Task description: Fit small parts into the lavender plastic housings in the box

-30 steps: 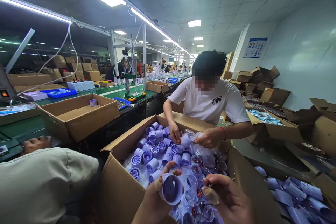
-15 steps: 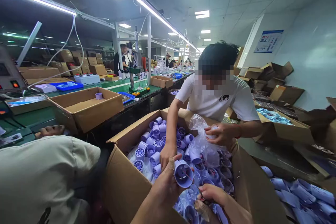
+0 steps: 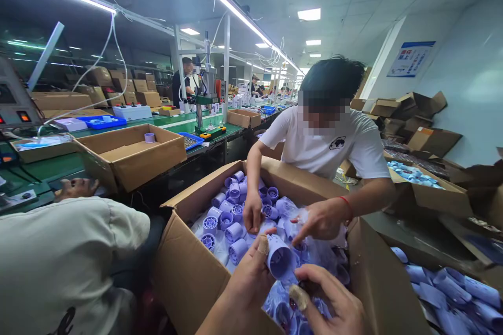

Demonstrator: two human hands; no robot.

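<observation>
My left hand (image 3: 249, 275), its thumb wrapped in beige tape, grips a lilac plastic cylinder housing (image 3: 280, 260) whose open end faces me. Just below and right of it, my right hand (image 3: 332, 298) is curled, thumb and fingers closing round a small dark item that I cannot make out. That thumb is taped too. Both hands are above a large cardboard carton (image 3: 192, 267) with many similar lilac housings (image 3: 236, 231) and clear plastic bags (image 3: 320, 256) inside.
Across the carton a co-worker in a white T-shirt (image 3: 328, 141) reaches in with both hands. At left sits another person in a pale shirt (image 3: 66, 251). An open box (image 3: 145, 165) stands on the green bench. More lilac parts (image 3: 451, 288) lie at right.
My left hand has tilted the housing and shifted slightly right. The red wire seen in it before no longer shows. The co-worker's hand has lowered the plastic bag into the carton.
</observation>
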